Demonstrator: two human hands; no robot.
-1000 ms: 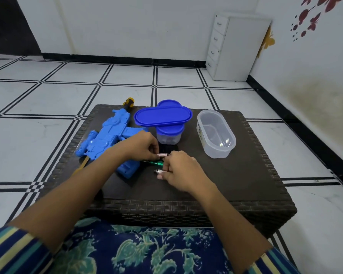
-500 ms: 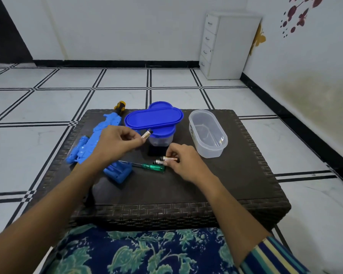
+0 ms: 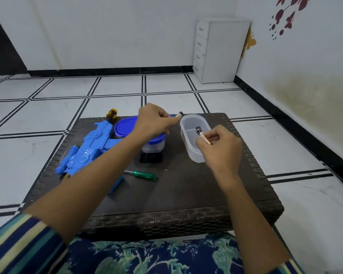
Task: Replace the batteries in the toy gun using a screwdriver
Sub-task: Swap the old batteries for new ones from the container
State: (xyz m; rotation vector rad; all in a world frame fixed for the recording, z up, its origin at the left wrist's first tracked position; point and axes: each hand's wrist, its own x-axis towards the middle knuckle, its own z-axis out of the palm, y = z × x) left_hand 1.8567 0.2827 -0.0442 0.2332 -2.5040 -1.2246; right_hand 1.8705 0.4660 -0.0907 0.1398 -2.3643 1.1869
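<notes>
1. Batteries: right hand (image 3: 221, 147) pinches one small cylindrical battery (image 3: 203, 136) over the clear oval plastic tub (image 3: 192, 153); left hand (image 3: 152, 123) pinches another (image 3: 179, 115) at the tub's far rim.
2. Blue plastic toy gun (image 3: 89, 149) lies along the table's left edge; green-handled screwdriver (image 3: 145, 175) mid-table.
3. Risk: left battery misses the rim and rolls off the far edge.

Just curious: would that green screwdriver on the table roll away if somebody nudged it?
Probably, since the green screwdriver has a rounded handle and lies free on the flat table. It looks small, so likely light, and stiff.

Front-right of table (image 3: 196, 194) bare; toy gun (image 3: 91, 147), containers crowd back-left.
</notes>
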